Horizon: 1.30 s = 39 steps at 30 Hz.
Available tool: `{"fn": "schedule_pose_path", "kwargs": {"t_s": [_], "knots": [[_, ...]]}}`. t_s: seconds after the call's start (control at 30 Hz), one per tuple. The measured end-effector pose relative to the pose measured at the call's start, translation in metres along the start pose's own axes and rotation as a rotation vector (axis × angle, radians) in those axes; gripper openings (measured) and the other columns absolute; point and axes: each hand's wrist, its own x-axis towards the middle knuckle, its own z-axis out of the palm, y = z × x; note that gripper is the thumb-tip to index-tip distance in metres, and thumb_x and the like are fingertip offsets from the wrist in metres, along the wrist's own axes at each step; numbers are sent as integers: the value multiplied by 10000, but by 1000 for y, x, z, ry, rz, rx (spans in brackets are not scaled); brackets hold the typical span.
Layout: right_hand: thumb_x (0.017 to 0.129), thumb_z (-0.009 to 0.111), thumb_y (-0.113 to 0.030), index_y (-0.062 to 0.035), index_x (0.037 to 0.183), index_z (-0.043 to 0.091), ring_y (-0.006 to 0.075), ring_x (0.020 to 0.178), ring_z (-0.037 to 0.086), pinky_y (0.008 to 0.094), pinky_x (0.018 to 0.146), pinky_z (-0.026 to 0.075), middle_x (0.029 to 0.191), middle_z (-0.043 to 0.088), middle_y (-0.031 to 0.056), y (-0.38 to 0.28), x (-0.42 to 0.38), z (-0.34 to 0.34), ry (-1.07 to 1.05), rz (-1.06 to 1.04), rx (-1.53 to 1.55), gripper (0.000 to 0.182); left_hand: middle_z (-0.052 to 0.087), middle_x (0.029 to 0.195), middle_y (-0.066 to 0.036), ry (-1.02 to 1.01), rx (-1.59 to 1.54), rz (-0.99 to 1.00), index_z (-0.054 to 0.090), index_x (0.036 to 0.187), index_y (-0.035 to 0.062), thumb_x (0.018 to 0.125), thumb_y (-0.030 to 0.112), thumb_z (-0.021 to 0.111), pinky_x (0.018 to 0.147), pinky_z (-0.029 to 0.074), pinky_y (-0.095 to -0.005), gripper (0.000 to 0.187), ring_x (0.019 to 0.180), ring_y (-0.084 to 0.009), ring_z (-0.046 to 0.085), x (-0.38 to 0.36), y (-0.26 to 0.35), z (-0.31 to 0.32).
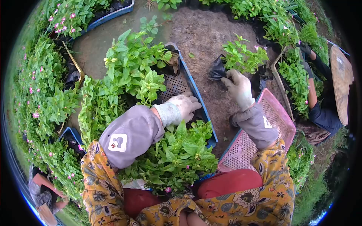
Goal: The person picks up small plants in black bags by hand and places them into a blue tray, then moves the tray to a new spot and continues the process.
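Note:
My right hand (237, 86), in a pale knit glove, pinches the edge of a black plastic grow bag (217, 69). The bag lies tilted above the soil, and its leafy seedling (245, 56) leans to the right with a small pink bloom. My left hand (182, 107), gloved too, rests over the blue crate (190, 75) near its right side, fingers stretched out and holding nothing that I can see. Leafy plants (132, 67) fill the crate's left side, and more plants (179, 154) stand below my left hand. Part of the crate's perforated floor shows.
A pink perforated crate (271, 124) sits tilted by my right forearm. Bare soil (203, 34) lies ahead. Beds of flowering plants (41, 86) line the left. At the far right, a co-worker in a wide hat (339, 83) reaches into plants; another person (45, 192) is at lower left.

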Motion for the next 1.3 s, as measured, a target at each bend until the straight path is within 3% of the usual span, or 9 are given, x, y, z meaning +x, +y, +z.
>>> {"fn": "schedule_pose_path", "kwargs": {"t_s": [0.13, 0.17, 0.47, 0.6, 0.8, 0.9, 0.97, 1.17, 1.3], "knots": [[755, 740, -163, -46, 889, 609, 291, 710, 612, 353, 642, 482, 754, 609, 130, -47, -6, -8, -139, 177, 481, 221, 542, 1152, -196, 213, 210, -276, 567, 1174, 18, 752, 225, 643, 985, 413, -487, 476, 1138, -365, 491, -20, 27, -31], [756, 739, -161, -46, 897, 613, 286, 706, 612, 350, 638, 481, 748, 609, 129, -63, -6, -13, -200, 234, 604, 221, 510, 1241, -215, 21, 198, -349, 525, 1243, 9, 764, 284, 642, 989, 417, -476, 565, 1155, -384, 500, -25, 23, -32], [769, 572, -152, -122, 891, 625, 264, 741, 651, 412, 642, 498, 842, 612, 87, -110, 10, 32, -287, -843, -269, 137, 557, 1230, -236, -21, 159, -389, 415, 1384, 69, 825, 428, 572, 999, 407, -440, 683, 1172, -364, 524, -65, 32, -19], [787, 556, -174, -137, 827, 664, 262, 756, 667, 382, 651, 503, 762, 649, 53, -126, 9, 40, -437, -854, -412, 120, 668, 1012, -155, -90, 116, -562, 603, 1219, 184, 853, 464, 544, 852, 493, -459, 465, 985, -343, 619, -81, 36, -44], [783, 549, -162, -148, 886, 656, 239, 874, 636, 392, 721, 485, 903, 630, 43, -100, -9, 75, -258, -866, -246, 150, 676, 881, -147, 439, 238, -400, 670, 1104, 166, 848, 446, 556, 801, 514, -449, 396, 884, -330, 644, -91, 19, -22], [735, 596, -115, -105, 995, 629, 295, 924, 600, 412, 748, 485, 985, 600, 102, -93, -6, 69, -349, -762, -247, 262, 651, 896, -178, 86, 83, -512, 675, 1114, 149, 836, 352, 620, 754, 505, -437, 349, 832, -356, 629, -86, 26, -35], [695, 647, -78, -83, 990, 611, 327, 937, 590, 428, 787, 481, 1019, 587, 125, -95, 2, 49, -513, -649, -86, 297, 644, 888, -175, 155, 126, -440, 678, 1113, 161, 829, 324, 635, 736, 502, -433, 331, 838, -350, 622, -87, 28, -37], [703, 689, -84, -57, 1107, 559, 348, 946, 590, 432, 798, 490, 1169, 540, 153, -83, 6, 31, -63, -586, 92, 424, 636, 912, -166, 302, 181, -385, 666, 1087, 128, 825, 288, 637, 738, 488, -466, 308, 861, -348, 616, -93, 36, -37], [736, 683, -105, -45, 1249, 480, 357, 989, 605, 431, 818, 502, 1251, 508, 154, -80, 19, 38, -343, -525, 91, 555, 663, 870, -142, 371, 302, -192, 672, 1034, 141, 844, 384, 585, 735, 500, -468, 321, 849, -337, 633, -100, 7, -12]]}}
